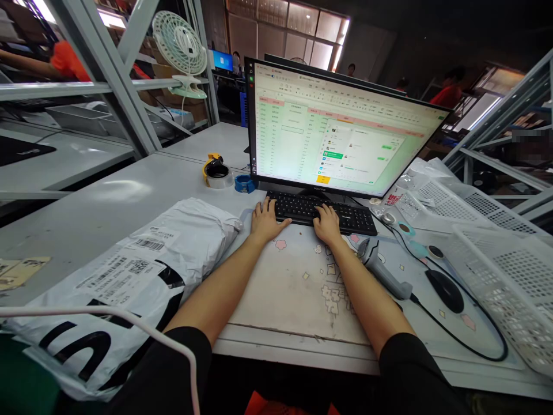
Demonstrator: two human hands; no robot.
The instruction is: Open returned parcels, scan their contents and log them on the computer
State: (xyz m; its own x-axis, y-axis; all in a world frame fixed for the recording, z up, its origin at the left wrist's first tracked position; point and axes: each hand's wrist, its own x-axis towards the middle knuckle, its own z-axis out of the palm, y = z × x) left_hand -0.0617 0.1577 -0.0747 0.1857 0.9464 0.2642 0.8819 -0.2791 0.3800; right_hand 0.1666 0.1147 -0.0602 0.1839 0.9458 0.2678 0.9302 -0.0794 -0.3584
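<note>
Both my hands rest on a black keyboard [298,206] below a lit monitor [337,132]. My left hand [265,221] lies over the left keys with its fingers spread and the thumb stretched to the right. Over the middle keys, my right hand [327,223] has its fingers slightly bent and holds nothing. The monitor shows a green-tinted spreadsheet with a chat window over it. Beside my right forearm a grey barcode scanner [384,271] lies on the patterned desk mat [276,300]. A white plastic mailer [142,282] with printed labels lies left of my left forearm.
A tape roll on a yellow dispenser [217,173] and a blue tape roll [245,184] stand left of the monitor. On the right are a black mouse [444,291], its cable and white perforated baskets [510,276]. A pink-white cable [151,331] crosses the lower left. A fan [180,43] hangs on the frame.
</note>
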